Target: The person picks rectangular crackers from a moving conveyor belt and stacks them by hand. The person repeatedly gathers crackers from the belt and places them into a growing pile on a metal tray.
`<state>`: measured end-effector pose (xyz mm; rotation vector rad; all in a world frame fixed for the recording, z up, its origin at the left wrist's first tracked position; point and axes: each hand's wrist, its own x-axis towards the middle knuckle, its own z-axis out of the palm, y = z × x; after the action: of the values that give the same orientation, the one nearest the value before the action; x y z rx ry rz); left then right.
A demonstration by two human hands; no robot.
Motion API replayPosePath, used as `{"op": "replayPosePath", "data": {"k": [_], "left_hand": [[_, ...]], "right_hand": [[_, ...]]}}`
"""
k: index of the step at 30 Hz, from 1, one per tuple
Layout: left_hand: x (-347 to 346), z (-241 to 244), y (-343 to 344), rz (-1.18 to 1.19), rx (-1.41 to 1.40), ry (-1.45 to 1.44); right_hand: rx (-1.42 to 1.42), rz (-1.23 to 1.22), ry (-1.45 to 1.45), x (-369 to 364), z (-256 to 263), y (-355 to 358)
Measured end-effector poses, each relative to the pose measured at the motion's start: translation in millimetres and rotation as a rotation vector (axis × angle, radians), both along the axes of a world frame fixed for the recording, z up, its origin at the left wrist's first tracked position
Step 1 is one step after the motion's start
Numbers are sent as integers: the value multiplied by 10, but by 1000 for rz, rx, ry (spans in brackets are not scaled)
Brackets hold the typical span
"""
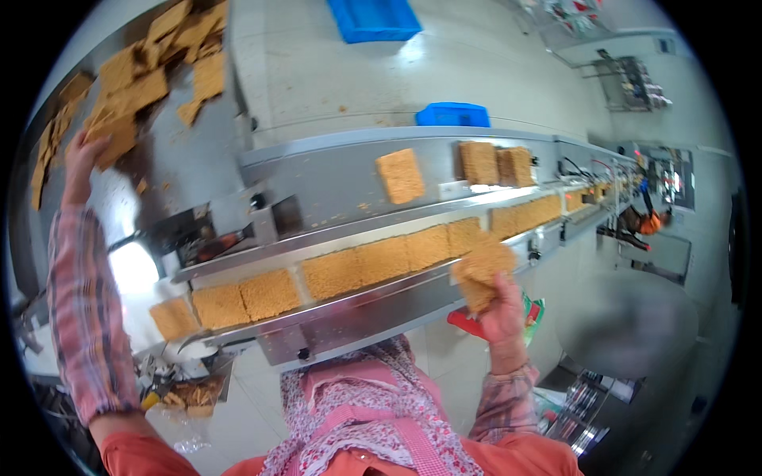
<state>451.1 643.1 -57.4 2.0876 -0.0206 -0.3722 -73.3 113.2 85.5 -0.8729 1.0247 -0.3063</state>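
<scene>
My left hand (83, 157) reaches out to the far left, its fingers on a square golden noodle-like cake (113, 140) at the edge of a heap of broken cakes (128, 83) on a metal tray. My right hand (503, 309) grips a few golden cakes (485, 271) above the near rail of a conveyor. Along the conveyor, a row of square cakes (333, 272) runs from lower left to upper right. One loose cake (400, 175) lies on the metal shelf behind the belt, left of two cake stacks (478, 162).
Metal rails (357, 297) edge the conveyor in front of me. Blue crates (453, 114) stand beyond it. At lower left is a container of broken pieces (193, 395). A red and green packet (533, 315) is beside my right hand. A person (649, 223) is far off right.
</scene>
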Motion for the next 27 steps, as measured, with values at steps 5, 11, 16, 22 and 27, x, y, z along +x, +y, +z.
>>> {"op": "replayPosePath", "data": {"k": [5, 11, 16, 22, 27], "left_hand": [[-355, 608, -82, 175, -288, -153], [-1974, 1269, -1218, 65, -684, 139], [-3722, 1083, -2393, 276, -803, 615], [-4763, 1018, -3019, 494, -1430, 796], [-5041, 1070, -3152, 514, -1252, 681]], "right_hand": [[119, 71, -15, -187, -202, 304], [116, 232, -219, 193, -78, 633], [71, 415, -386, 431, 122, 736], [-686, 896, -38, 311, -186, 481], [-920, 1132, -113, 155, -371, 489]]}}
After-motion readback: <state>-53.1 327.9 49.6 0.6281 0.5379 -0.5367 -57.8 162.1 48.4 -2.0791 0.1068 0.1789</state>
